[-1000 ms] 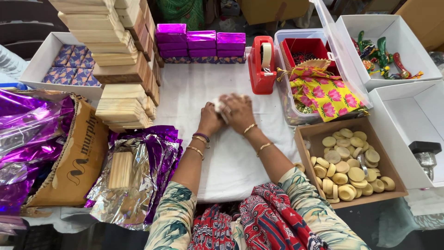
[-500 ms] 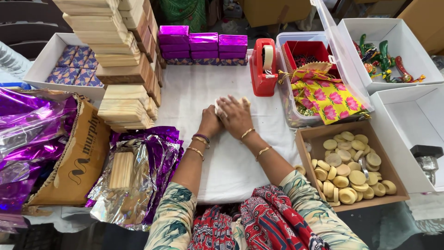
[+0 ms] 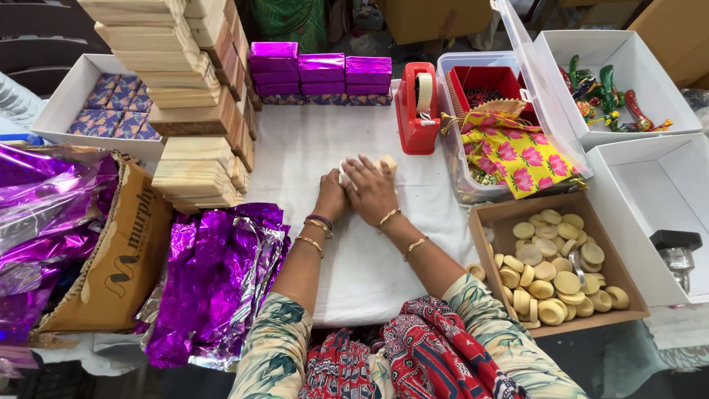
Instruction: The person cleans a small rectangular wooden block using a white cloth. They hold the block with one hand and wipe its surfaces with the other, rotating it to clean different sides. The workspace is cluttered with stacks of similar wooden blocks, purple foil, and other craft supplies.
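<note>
Nearest me, I am seeing crumpled purple foil sheets (image 3: 214,288) lying at the worktop's front left edge, and a brown cardboard box of pale round discs (image 3: 550,270) sitting at the front right. On the white cloth of the worktop (image 3: 354,273), my left hand (image 3: 330,198) and right hand (image 3: 371,188) are lying side by side, touching. Both are pressing down on a small pale block (image 3: 387,163), which is peeking out from under the fingertips at mid-worktop. The right grip is lying flat and spread over it; the left grip is curled against its near side. Just beyond, a red tape dispenser (image 3: 417,108) is standing upright. Farther back, wrapped purple boxes (image 3: 321,74) are sitting in stacked rows, with tall piles of wooden boxes (image 3: 185,89) rising to their left.
</note>
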